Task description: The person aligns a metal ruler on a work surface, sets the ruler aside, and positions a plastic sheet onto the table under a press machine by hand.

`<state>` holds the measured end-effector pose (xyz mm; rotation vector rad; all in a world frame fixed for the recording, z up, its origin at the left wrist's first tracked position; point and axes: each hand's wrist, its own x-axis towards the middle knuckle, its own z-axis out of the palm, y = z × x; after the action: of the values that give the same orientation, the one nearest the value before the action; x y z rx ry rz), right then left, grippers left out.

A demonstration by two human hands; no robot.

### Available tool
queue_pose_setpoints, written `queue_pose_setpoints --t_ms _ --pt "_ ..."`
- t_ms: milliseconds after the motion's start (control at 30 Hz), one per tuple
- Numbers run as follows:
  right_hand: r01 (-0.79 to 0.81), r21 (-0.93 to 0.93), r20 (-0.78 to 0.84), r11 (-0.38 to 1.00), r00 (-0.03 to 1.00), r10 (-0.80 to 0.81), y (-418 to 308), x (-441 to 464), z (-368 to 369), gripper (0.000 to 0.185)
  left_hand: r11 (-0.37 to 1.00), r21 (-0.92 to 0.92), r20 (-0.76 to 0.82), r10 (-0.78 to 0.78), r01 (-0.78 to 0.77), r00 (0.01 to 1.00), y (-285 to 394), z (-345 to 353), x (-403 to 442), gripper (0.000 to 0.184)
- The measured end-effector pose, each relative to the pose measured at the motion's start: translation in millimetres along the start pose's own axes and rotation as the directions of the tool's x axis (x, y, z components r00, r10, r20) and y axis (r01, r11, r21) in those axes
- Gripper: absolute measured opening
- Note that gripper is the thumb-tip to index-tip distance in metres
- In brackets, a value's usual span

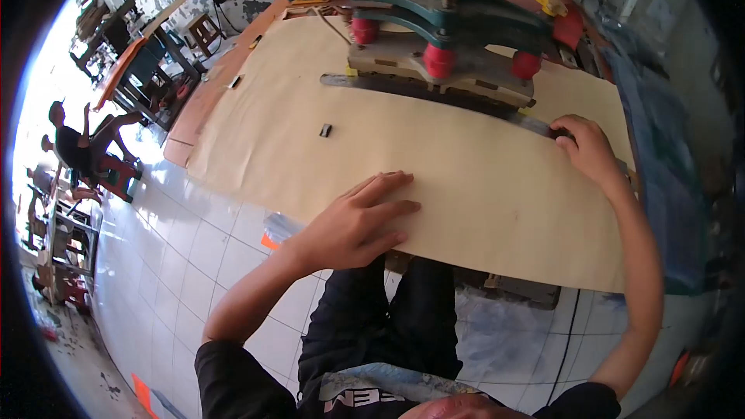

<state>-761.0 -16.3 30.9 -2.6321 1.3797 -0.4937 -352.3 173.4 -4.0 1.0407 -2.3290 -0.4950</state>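
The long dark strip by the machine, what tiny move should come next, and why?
Perhaps nudge the strip gently with the right hand while the left hand presses the sheet. The right fingers are at the strip's end, the left hand lies spread on the sheet, and the strip runs along the machine's near edge.

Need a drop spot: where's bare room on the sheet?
Bare: sheet between left hand and right forearm; also left of the small dark block. Crowded: beneath the green machine, along the metal strip to the right hand.

Your head-worn camera looks forward and down, close in, from the near side of the tan sheet (473, 178).
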Motion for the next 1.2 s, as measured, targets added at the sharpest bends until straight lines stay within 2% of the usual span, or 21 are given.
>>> queue_pose_setpoints --t_ms 67,167,300,367,400,467,500,533,567,600,633,667,700,733,800,867,933,1000,1100,1133,1200 --pt "-0.025 0.079 0.044 0.997 0.999 0.021 -0.8 5.8 -2.2 0.024 0.999 -0.032 -0.030 0.002 -0.003 1.000 -1.2 1.2 -3.5 0.041" --pt "-0.019 0.101 0.067 0.995 0.998 0.013 -0.6 12.4 -5.4 0.027 1.000 -0.018 -0.066 0.017 -0.019 0.998 -1.4 5.8 -1.2 0.040" --pt "-0.069 0.020 0.104 0.997 0.992 0.066 -12.9 9.3 -5.2 0.025 0.998 -0.054 -0.107 0.036 -0.042 0.994 -3.3 4.9 -4.4 0.038" --pt "0.063 -0.147 -0.037 0.987 0.997 -0.069 -24.8 -3.3 4.2 0.019 0.996 -0.070 -0.113 0.052 -0.060 0.992 -6.5 4.3 -9.9 0.038" --pt "0.049 -0.158 -0.043 0.986 0.997 -0.056 -29.9 -12.0 8.3 0.019 0.992 -0.117 -0.131 0.038 -0.054 0.991 -8.9 5.6 -11.0 0.037" --pt "-0.024 -0.271 -0.298 0.962 0.952 -0.061 -62.2 -29.5 15.8 0.011 0.981 -0.181 -0.135 0.045 -0.069 0.990 -9.2 6.6 -12.4 0.036" --pt "0.003 -0.316 -0.363 0.949 0.924 -0.124 -69.7 -37.6 14.1 0.009 0.968 -0.242 -0.188 0.021 -0.066 0.982 -8.8 3.1 -15.2 0.036" --pt "-0.018 -0.328 -0.365 0.945 0.925 -0.109 -78.0 -46.8 11.3 0.009 0.951 -0.303 -0.237 -0.010 -0.065 0.971 -7.3 -1.0 -17.9 0.036" --pt "0.002 -0.422 -0.423 0.906 0.884 -0.199 -88.1 -57.6 6.9 0.011 0.969 -0.246 -0.312 -0.062 -0.017 0.948 2.0 -6.6 -23.4 0.039" --pt "0.017 -0.514 -0.465 0.857 0.834 -0.296 -98.2 -67.7 2.3 0.014 0.998 -0.039 -0.415 0.024 -0.044 0.909 4.2 -14.2 -29.0 0.042" --pt "0.003 -0.521 -0.465 0.853 0.837 -0.287 -108.6 -78.5 -2.1 0.014 0.984 0.171 -0.497 0.127 -0.046 0.859 3.6 -23.6 -36.3 0.045" --pt "0.035 -0.529 -0.462 0.848 0.826 -0.323 -120.0 -90.9 -6.2 0.017 0.950 0.313 -0.533 0.171 0.005 0.829 2.3 -34.5 -45.4 0.054" --pt "0.068 -0.537 -0.460 0.841 0.812 -0.359 -132.1 -101.7 -10.4 0.020 0.894 0.427 -0.575 0.156 0.132 0.803 7.7 -46.3 -53.6 0.064" --pt "0.057 -0.539 -0.460 0.841 0.816 -0.350 -146.5 -111.0 -15.9 0.020 0.855 0.481 -0.562 0.129 0.196 0.817 16.2 -63.4 -59.5 0.070" --pt "0.171 -0.524 -0.423 0.834 0.798 -0.430 -176.8 -125.7 -24.5 0.023 0.773 0.569 -0.521 0.073 0.281 0.851 27.8 -87.0 -70.4 0.073" --pt "0.206 -0.496 -0.414 0.843 0.798 -0.438 -200.8 -135.1 -22.8 0.023 0.718 0.647 -0.403 0.036 0.257 0.914 36.8 -104.3 -86.9 0.062" --pt "0.239 -0.465 -0.406 0.853 0.798 -0.445 -217.4 -139.8 -19.2 0.022 0.867 0.428 -0.328 -0.114 0.255 0.938 31.1 -106.2 -115.1 0.039" --pt "0.321 -0.341 -0.380 0.884 0.813 -0.442 -229.3 -141.4 -13.8 0.023 0.871 0.418 -0.342 -0.113 0.258 0.933 40.7 -103.5 -131.7 0.022" --pt "0.356 -0.284 -0.337 0.890 0.832 -0.441 -245.9 -140.7 -3.3 0.023 0.833 0.438 -0.373 -0.173 0.337 0.912 40.8 -89.5 -163.2 0.017" --pt "0.385 -0.260 -0.305 0.885 0.837 -0.454 -251.6 -139.7 -0.4 0.022 0.819 0.485 -0.353 -0.139 0.307 0.925 38.2 -88.2 -172.2 0.018" --pt "0.402 -0.258 -0.281 0.879 0.839 -0.466 -261.2 -137.7 5.6 0.022 0.823 0.442 -0.357 -0.204 0.357 0.912 37.8 -81.5 -189.9 0.016"
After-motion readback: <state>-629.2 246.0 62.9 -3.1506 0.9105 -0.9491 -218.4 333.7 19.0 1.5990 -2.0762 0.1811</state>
